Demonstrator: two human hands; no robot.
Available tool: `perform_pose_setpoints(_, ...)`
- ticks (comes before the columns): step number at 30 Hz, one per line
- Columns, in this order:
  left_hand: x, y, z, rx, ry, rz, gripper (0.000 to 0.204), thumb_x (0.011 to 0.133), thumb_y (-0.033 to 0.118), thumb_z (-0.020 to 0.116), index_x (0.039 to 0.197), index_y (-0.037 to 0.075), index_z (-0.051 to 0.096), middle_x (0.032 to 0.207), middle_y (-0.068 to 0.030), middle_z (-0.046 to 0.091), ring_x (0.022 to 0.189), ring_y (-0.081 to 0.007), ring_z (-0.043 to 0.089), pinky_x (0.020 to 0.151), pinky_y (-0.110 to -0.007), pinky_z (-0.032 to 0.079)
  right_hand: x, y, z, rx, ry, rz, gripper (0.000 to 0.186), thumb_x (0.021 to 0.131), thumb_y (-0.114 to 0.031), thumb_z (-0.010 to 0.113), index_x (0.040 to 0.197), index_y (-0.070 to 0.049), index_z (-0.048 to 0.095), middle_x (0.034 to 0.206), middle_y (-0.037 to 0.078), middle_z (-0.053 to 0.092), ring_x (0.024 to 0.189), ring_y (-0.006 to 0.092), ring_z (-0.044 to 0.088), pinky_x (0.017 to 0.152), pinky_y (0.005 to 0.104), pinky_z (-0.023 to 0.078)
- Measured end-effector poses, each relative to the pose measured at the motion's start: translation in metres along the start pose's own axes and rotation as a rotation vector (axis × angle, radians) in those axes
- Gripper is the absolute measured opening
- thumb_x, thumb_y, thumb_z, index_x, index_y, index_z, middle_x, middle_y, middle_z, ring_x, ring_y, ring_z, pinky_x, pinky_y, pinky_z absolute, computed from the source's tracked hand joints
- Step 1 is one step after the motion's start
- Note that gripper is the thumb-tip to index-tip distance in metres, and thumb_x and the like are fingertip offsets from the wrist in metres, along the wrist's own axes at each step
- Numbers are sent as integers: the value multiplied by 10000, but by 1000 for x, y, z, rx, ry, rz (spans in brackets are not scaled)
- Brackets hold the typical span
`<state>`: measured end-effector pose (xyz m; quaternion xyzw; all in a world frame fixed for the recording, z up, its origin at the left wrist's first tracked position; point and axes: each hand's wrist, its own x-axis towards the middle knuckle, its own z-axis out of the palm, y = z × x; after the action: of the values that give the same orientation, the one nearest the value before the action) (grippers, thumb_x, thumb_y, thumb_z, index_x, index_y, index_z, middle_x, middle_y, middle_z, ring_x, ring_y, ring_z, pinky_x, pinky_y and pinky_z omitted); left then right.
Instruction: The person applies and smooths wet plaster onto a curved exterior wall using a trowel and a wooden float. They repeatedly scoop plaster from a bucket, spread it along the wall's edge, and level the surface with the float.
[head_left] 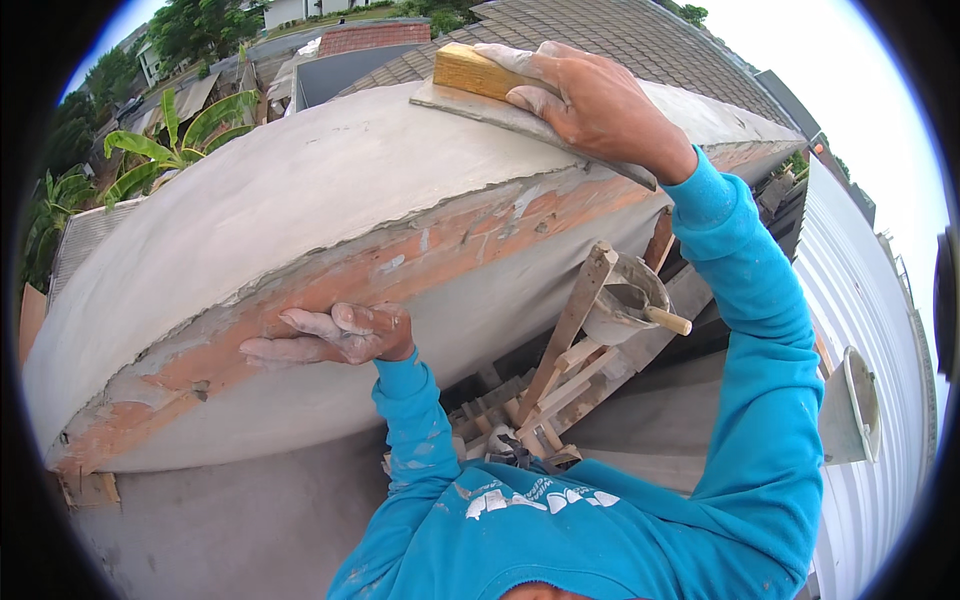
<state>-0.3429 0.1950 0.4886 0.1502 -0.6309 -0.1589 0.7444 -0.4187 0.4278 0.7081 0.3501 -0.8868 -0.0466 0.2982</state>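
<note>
My right hand (600,105) is closed round the wooden handle (475,72) of a plastering float. The float's grey flat blade (520,122) lies against the pale plastered top (300,170) of a wall, near its far edge. Lower and to the left, my left hand (345,333) has its fingers stretched out, with grey plaster on them. It rests at the orange-brown board (250,310) that runs along the plaster's ragged near edge. No tool shows in the left hand.
Below the wall, a bucket (625,305) with a wooden-handled tool in it sits by timber scaffolding (570,330). Another bucket (850,410) stands at the right beside white corrugated roofing (880,300). A tiled roof (600,45) and banana plants (180,140) lie beyond the wall.
</note>
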Motion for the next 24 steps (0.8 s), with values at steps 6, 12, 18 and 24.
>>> perform_pose_setpoints(6,6,-8,-5,38,20,15,501,1067,311,281,1490,62,382,1587,-286,135,1463,-486,126,1121,-687,106,-61,25,-40,-45,-118,196,397,974,-232,558,1311,-26,587,977,207,639,904,359,621,797,469,469)
perform_pose_setpoints(12,4,6,-4,9,-3,-24,499,1071,342,249,1506,128,367,1585,-286,139,1452,-503,144,1102,-715,105,-30,92,0,-225,-226,426,375,961,-299,561,1192,-13,631,1002,232,664,978,391,630,841,488,480)
perform_pose_setpoints(18,4,2,-6,58,-23,-28,502,1072,348,236,1514,137,350,1584,-284,139,1447,-506,152,1104,-712,111,87,-66,23,87,-72,4,325,939,-282,579,1102,-19,678,847,209,691,830,378,674,744,499,512)
perform_pose_setpoints(24,9,1,-5,56,-26,-18,504,1073,369,246,1512,147,352,1581,-283,146,1447,-511,143,1103,-713,119,46,-151,-36,286,104,-375,333,932,-244,620,1181,-23,623,853,185,620,805,360,625,733,462,493)
